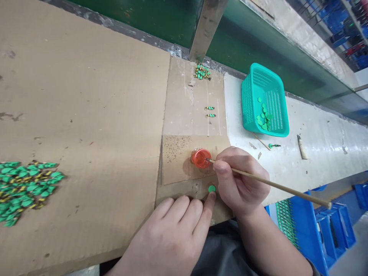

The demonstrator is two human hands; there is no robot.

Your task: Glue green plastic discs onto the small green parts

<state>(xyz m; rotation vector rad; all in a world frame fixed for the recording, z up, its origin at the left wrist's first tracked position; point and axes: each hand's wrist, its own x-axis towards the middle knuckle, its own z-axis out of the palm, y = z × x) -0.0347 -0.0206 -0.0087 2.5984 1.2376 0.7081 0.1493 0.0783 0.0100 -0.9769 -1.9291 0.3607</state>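
My right hand (241, 180) pinches a thin wooden stick (283, 188) between thumb and fingers. The stick's dark tip dips into a small red cup (202, 158); whether that tip has bristles is too small to tell. My left hand (175, 234) rests palm down at the front of the bench, fingers stretched out. Its index fingertip touches the lower edge of a small green disc (212, 188), which lies flat on the cardboard just in front of the cup. Tiny light-coloured bits (176, 146) are scattered left of the cup.
Two small green-and-yellow pieces (211, 111) lie beyond the cup, with a small pile (202, 71) behind them. A larger green-and-yellow pile (27, 188) is at far left. A teal basket (247, 109) holds green discs. Right of it lies a whitish-handled tool (302, 147). Blue bins (309, 230) stand below the bench.
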